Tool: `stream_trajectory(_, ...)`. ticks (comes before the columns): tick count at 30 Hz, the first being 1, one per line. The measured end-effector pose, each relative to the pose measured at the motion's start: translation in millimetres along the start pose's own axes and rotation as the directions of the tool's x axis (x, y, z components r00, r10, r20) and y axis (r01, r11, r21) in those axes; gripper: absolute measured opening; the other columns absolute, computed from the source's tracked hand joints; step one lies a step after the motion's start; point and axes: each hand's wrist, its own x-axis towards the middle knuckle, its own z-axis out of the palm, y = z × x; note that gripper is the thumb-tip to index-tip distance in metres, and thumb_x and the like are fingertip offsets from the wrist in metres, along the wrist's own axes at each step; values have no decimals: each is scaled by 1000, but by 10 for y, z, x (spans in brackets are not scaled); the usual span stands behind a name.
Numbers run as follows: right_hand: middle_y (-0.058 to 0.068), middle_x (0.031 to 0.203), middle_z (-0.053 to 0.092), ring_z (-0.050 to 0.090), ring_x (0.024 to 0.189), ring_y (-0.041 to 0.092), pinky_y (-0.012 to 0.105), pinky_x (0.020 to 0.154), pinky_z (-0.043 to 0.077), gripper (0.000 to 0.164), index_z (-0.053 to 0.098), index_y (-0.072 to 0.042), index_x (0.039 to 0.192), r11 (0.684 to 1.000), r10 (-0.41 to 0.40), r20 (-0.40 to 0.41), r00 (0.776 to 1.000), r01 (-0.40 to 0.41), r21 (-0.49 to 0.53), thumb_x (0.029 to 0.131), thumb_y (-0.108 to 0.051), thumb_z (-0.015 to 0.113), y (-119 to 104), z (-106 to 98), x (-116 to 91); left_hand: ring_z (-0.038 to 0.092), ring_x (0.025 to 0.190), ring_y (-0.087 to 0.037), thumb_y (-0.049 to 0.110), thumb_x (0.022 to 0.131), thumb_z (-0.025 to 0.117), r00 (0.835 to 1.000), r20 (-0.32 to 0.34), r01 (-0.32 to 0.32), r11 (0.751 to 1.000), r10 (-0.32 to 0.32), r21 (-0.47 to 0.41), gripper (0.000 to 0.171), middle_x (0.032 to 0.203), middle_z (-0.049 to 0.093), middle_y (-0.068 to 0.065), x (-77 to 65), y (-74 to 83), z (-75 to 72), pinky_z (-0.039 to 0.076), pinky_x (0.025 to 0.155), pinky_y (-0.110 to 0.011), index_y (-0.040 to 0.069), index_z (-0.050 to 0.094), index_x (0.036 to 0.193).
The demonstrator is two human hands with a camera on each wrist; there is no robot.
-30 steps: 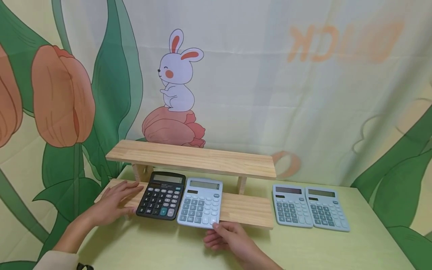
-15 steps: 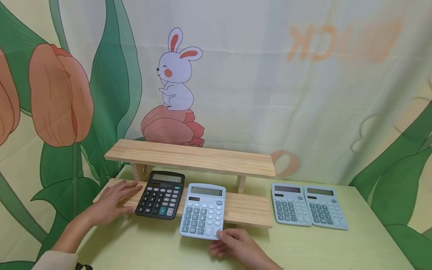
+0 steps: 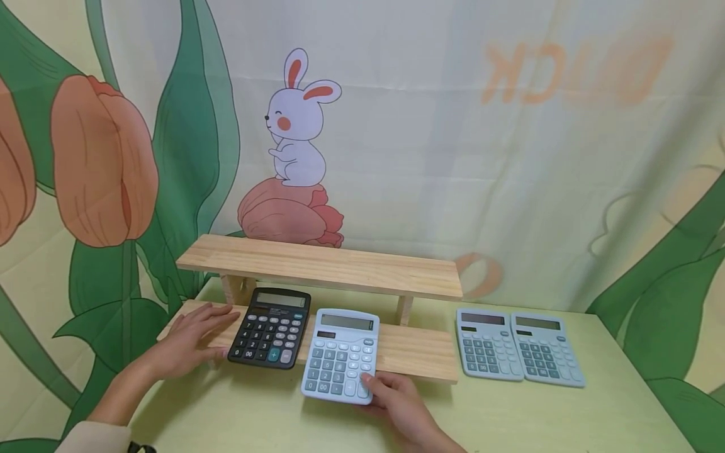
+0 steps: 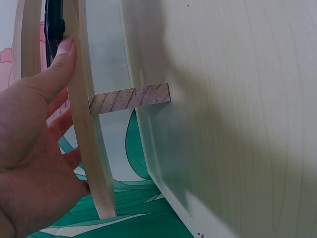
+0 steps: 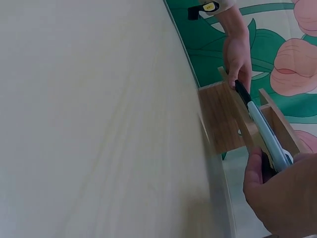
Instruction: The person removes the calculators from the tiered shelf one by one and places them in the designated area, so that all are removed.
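A black calculator leans on the lower board of a wooden two-tier shelf, its front end overhanging. My left hand rests on that board at its left, fingers extended, thumb close to the calculator's lower left corner. In the left wrist view, the left thumb lies along the board's edge by the calculator's dark side. A light blue calculator juts forward over the board's front edge, right of the black one. My right hand pinches its lower right corner, thumb on top; the fingers beneath are mostly hidden in the head view.
Two more light blue calculators, the nearer one and the outer one, lie side by side on the pale table right of the shelf. The upper board overhangs behind. A printed curtain hangs at the back.
The right hand has drawn the light blue calculator toward me and slightly right, away from the black one. Its thumb then moved a little up the calculator's right side. The left hand stays put.
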Motion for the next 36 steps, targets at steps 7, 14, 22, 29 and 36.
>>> stream_trajectory(7, 14, 121, 74, 74, 109, 21, 39, 96, 60, 43, 57, 17, 137, 999, -10, -46, 999, 12, 48, 108, -14, 63, 36, 59, 10, 28, 146, -61, 29, 92, 83, 1000, -10, 0, 1000, -1, -4, 70, 159, 45, -25, -11, 19, 12, 11, 108, -86, 5, 57, 152)
stream_trajectory(14, 14, 119, 74, 72, 105, 18, 32, 93, 59, 41, 60, 14, 135, 999, -27, -17, 1000, 26, -22, 105, -13, 66, -41, -8, -46, 28, 145, -62, 29, 91, 83, 1000, -8, -4, 1000, 4, -2, 70, 159, 45, -25, -16, 5, 16, 12, 107, -87, 5, 57, 151)
stream_trajectory(22, 17, 118, 77, 74, 104, 19, 29, 93, 58, 43, 63, 11, 135, 979, -113, -8, 994, 110, -169, 104, -17, 70, -394, -378, -239, 27, 146, -62, 29, 92, 83, 1000, -20, -14, 1000, 14, -8, 69, 160, 45, -25, -24, 5, 22, 9, 107, -88, 5, 57, 151)
stream_trajectory(29, 12, 121, 76, 71, 105, 22, 32, 95, 58, 49, 61, 7, 141, 938, -67, -202, 977, -7, -345, 105, -25, 70, -588, -1000, -451, 26, 145, -63, 28, 91, 83, 1000, -22, -12, 1000, 12, -24, 70, 159, 46, -25, -62, -4, 36, 10, 107, -87, 4, 57, 152)
stream_trajectory(36, 12, 127, 74, 72, 108, 21, 34, 96, 59, 59, 56, 8, 146, 869, -46, -292, 955, -106, -483, 106, -33, 68, -751, -1675, -752, 28, 145, -62, 30, 92, 82, 1000, -22, -19, 1000, 19, -6, 70, 158, 46, -25, -33, 10, 10, 11, 107, -88, 5, 57, 152)
